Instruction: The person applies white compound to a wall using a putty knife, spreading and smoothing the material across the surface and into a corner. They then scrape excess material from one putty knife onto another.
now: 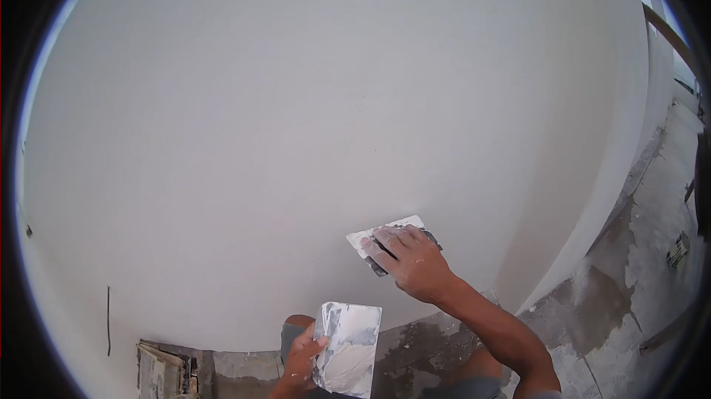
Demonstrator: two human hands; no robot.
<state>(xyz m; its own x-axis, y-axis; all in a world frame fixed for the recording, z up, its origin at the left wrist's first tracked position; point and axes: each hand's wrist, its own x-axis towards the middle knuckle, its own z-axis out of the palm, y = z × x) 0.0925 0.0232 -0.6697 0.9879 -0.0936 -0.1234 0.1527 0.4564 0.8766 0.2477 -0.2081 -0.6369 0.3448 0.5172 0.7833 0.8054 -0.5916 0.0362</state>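
Observation:
My right hand (411,255) is closed round the back of a trowel (359,238) smeared with white paste, which lies against the pale wall (333,118) right of centre. Below and to the left, my left hand (302,354) grips the left edge of a flat, roughly rectangular plate (352,347). White paste and grey streaks cover the face of this plate. Its handle, if it has one, is hidden. White residue marks the fingers of both hands.
The stained grey floor (592,317) runs along the wall's foot and up the right side. At the lower left is an opening with a worn panel (159,373). A dark thin line (109,321) marks the wall above it. My knees show at the bottom.

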